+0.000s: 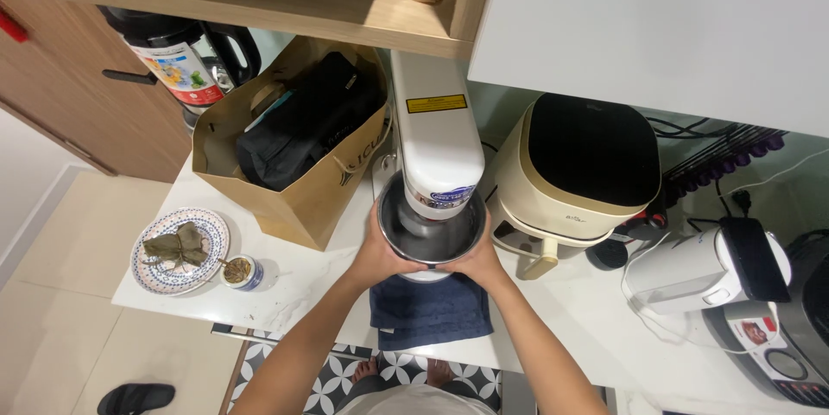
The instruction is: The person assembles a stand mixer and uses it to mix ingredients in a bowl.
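Both my hands clasp the steel mixing bowl (pixel 429 229) under the white stand mixer (pixel 434 134).

Nearest me a dark blue towel (pixel 430 310) hangs over the counter edge at 6 o'clock from the bowl. My left hand (pixel 377 253) wraps the rim at 9 o'clock, my right hand (pixel 480 258) at 3 o'clock. A patterned plate (pixel 155 272) with a leaf-wrapped dumpling sits at 8 o'clock, a brown paper bag (pixel 298 195) at 10, a cream air fryer (pixel 580 175) at 2. I judge the bowl could catch on the mixer head just above its rim, or slip if my grip loosens.
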